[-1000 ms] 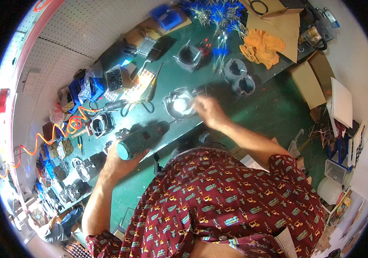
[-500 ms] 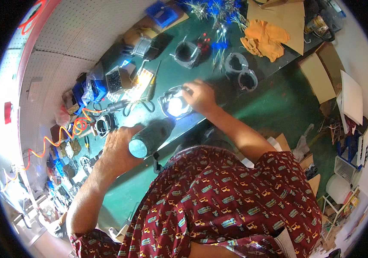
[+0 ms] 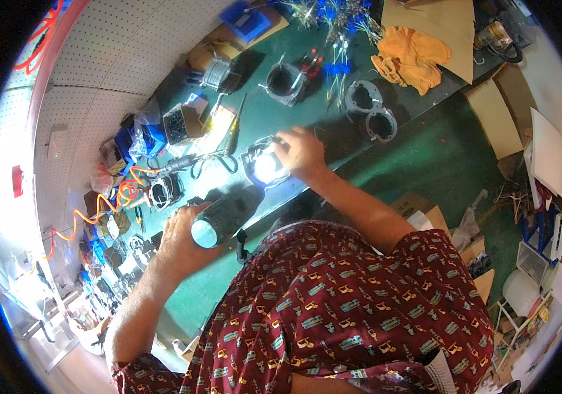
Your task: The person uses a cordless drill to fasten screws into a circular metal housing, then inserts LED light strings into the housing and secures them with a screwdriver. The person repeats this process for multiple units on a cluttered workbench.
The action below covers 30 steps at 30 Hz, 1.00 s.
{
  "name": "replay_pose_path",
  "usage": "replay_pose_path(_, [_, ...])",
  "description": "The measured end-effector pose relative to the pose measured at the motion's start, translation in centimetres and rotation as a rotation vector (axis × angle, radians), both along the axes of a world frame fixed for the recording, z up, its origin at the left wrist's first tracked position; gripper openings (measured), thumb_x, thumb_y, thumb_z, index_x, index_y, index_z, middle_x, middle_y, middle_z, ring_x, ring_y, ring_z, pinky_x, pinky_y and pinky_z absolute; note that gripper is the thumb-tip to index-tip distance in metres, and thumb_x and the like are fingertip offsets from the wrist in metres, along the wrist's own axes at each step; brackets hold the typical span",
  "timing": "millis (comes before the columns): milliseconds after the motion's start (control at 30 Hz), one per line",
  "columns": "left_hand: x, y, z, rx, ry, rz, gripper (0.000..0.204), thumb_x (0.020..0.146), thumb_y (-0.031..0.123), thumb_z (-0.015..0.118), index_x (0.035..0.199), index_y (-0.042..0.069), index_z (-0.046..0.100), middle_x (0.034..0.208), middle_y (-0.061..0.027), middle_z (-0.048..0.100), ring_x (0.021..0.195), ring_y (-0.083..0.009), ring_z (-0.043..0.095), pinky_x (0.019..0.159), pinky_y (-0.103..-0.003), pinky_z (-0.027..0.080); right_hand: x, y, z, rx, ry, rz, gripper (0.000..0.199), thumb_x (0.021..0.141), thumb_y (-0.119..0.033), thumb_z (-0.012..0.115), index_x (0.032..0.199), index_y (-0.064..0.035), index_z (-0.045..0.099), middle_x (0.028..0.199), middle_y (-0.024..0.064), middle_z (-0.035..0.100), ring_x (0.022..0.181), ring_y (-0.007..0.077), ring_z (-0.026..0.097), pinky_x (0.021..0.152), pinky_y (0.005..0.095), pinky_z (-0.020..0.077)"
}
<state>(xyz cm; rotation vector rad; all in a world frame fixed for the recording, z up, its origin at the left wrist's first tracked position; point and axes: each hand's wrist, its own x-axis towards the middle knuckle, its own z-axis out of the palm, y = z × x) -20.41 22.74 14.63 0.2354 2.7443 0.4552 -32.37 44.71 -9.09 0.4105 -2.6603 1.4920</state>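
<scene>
My right hand [image 3: 302, 155] bends over a grey ring-shaped part [image 3: 255, 164] on the green bench. Its fingers are closed at the part's right rim, and bright light washes out the middle. To the left, my left hand [image 3: 184, 241] is against a dark cylinder [image 3: 230, 215] with a pale round end. The cylinder hides its fingertips, so I cannot tell whether they grip it. Beyond the part lie a similar grey ring [image 3: 285, 82] and a pair of joined grey rings [image 3: 373, 111]. A thin yellow-handled tool [image 3: 234, 126] rests just past the part.
An orange coiled cord [image 3: 127, 190] runs along the left side. Blue bins [image 3: 247, 23], a box of small dark pieces [image 3: 179, 123], a wire coil [image 3: 218, 73] and an orange cloth [image 3: 415, 59] sit across the bench. Cardboard [image 3: 494, 115] stands at the right.
My left hand and the dark cylinder have shifted slightly left and down in the picture. My right hand stays at the ring-shaped part, its fingers slightly farther left. The view has shifted a little.
</scene>
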Motion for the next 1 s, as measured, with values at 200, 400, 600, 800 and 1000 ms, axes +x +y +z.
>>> replay_pose_path(200, [-1.9, 2.5, 3.3, 0.002, -0.165, 0.042, 0.047, 0.072, 0.027, 0.082, 0.113, 0.007, 0.068, 0.096, -0.0216, 0.069, 0.094, -0.0392, 0.067, 0.083, -0.048, 0.053, 0.3, -0.5, 0.2, -0.003, 0.018, -0.006, 0.027, 0.084, -0.029, 0.074, 0.100, -0.0066, 0.073, 0.090, 0.0160, 0.065, 0.079, 0.0353, 0.067, 0.065, 0.0443, 0.0533])
replay_pose_path(400, [-1.4, 2.2, 3.0, -0.003, -0.191, 0.145, 0.042, 0.075, 0.019, 0.084, 0.111, 0.003, 0.069, 0.098, -0.0175, 0.072, 0.093, -0.0344, 0.070, 0.079, -0.042, 0.054, 0.4, -0.3, 0.3, -0.037, 0.018, 0.023, 0.027, 0.085, -0.029, 0.072, 0.100, -0.0059, 0.073, 0.091, 0.0164, 0.066, 0.079, 0.0368, 0.067, 0.068, 0.0451, 0.0534])
replay_pose_path(600, [-0.3, 1.1, 2.1, 0.223, -0.178, 0.311, 0.037, 0.080, 0.025, 0.078, 0.111, 0.006, 0.071, 0.093, -0.0184, 0.073, 0.086, -0.0318, 0.072, 0.076, -0.040, 0.057, -0.4, -0.1, -0.2, -0.053, -0.037, 0.060, 0.033, 0.093, -0.035, 0.059, 0.098, -0.0068, 0.074, 0.093, 0.0176, 0.068, 0.083, 0.0382, 0.066, 0.074, 0.0460, 0.0529])
replay_pose_path(800, [0.3, 1.3, -0.2, 0.348, -0.188, 0.324, 0.034, 0.083, 0.023, 0.077, 0.109, 0.003, 0.071, 0.091, -0.0163, 0.074, 0.079, -0.0255, 0.072, 0.073, -0.038, 0.056, 0.0, -0.2, 0.1, -0.013, -0.048, 0.087, 0.032, 0.096, -0.031, 0.052, 0.097, -0.0072, 0.074, 0.090, 0.0189, 0.067, 0.085, 0.0402, 0.065, 0.075, 0.0492, 0.0514])
replay_pose_path(1000, [0.6, 1.0, -1.5, 0.351, -0.166, 0.319, 0.036, 0.082, 0.026, 0.078, 0.110, 0.003, 0.069, 0.091, -0.0167, 0.073, 0.082, -0.0273, 0.072, 0.074, -0.039, 0.057, 0.0, -0.4, -0.3, -0.055, -0.029, 0.085, 0.033, 0.096, -0.032, 0.051, 0.095, -0.0069, 0.073, 0.089, 0.0187, 0.067, 0.085, 0.0399, 0.064, 0.075, 0.0494, 0.0509])
